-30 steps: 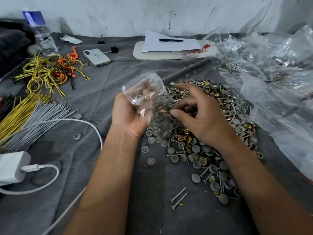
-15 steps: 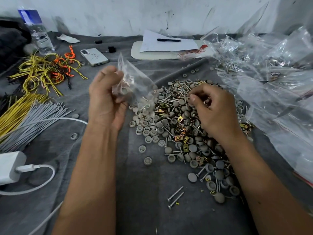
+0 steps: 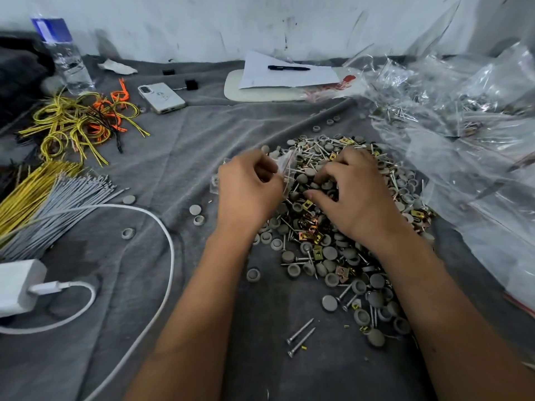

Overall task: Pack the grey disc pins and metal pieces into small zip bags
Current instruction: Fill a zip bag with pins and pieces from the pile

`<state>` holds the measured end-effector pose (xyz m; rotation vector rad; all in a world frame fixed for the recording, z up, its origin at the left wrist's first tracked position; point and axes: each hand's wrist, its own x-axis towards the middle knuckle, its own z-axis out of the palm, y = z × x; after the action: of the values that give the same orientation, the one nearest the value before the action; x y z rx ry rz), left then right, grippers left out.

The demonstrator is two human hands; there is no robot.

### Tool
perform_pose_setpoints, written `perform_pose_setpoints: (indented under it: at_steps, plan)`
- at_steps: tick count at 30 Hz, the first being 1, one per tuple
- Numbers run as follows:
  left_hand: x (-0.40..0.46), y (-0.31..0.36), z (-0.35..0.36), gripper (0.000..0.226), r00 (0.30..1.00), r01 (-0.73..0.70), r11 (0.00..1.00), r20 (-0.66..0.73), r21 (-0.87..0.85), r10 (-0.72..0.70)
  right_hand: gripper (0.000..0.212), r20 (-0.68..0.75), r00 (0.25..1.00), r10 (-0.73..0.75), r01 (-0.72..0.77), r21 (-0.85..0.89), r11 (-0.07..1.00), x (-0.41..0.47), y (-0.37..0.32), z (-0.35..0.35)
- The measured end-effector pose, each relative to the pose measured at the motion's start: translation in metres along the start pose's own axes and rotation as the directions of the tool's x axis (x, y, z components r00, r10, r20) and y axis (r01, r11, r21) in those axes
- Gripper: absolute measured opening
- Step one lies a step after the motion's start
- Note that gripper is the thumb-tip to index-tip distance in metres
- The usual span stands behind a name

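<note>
A heap of grey disc pins (image 3: 330, 253), screws and gold metal clips (image 3: 311, 227) lies on the grey cloth at centre right. My left hand (image 3: 249, 189) grips a small clear zip bag (image 3: 285, 169) low against the heap's left edge; most of the bag is hidden by the hand. My right hand (image 3: 353, 195) rests on top of the heap with its fingers curled into the pieces; what it holds is hidden.
Filled and loose plastic bags (image 3: 463, 125) pile up at the right. Yellow and grey wire bundles (image 3: 43, 198), a white charger (image 3: 17, 287) with cable, a phone (image 3: 160, 96), a water bottle (image 3: 63, 56) and a pad with paper and pen (image 3: 286, 76) lie left and behind.
My left hand has come down from mid-air with the bag to the heap's left edge. My right hand has shifted a little on top of the heap.
</note>
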<state>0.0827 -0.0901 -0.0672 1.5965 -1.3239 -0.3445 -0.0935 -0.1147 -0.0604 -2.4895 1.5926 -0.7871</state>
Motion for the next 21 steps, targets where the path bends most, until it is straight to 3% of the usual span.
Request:
perform_pose_setpoints:
  at_steps: [5,12,16,21]
  plan:
    - [-0.001,0.008,-0.004,0.01,0.996,0.069,0.997,0.065,-0.045,-0.066,0.022,-0.043,0.998,-0.041,0.044,0.058,0.997,0.0,-0.001,0.001]
    - [-0.004,0.014,-0.002,0.012,0.99,0.102,0.988,0.105,-0.118,-0.089,0.016,-0.328,0.939,-0.099,0.211,0.327,0.921,-0.002,-0.005,-0.006]
    - [-0.002,0.013,0.001,0.015,0.983,0.155,0.966,0.129,-0.205,-0.13,0.019,-0.275,0.946,-0.17,0.258,0.327,0.909,-0.003,-0.009,-0.003]
    - [-0.003,0.013,0.005,0.02,0.975,0.2,0.906,0.163,-0.373,-0.148,0.02,-0.232,0.965,-0.12,0.201,0.366,0.909,-0.004,-0.008,-0.003]
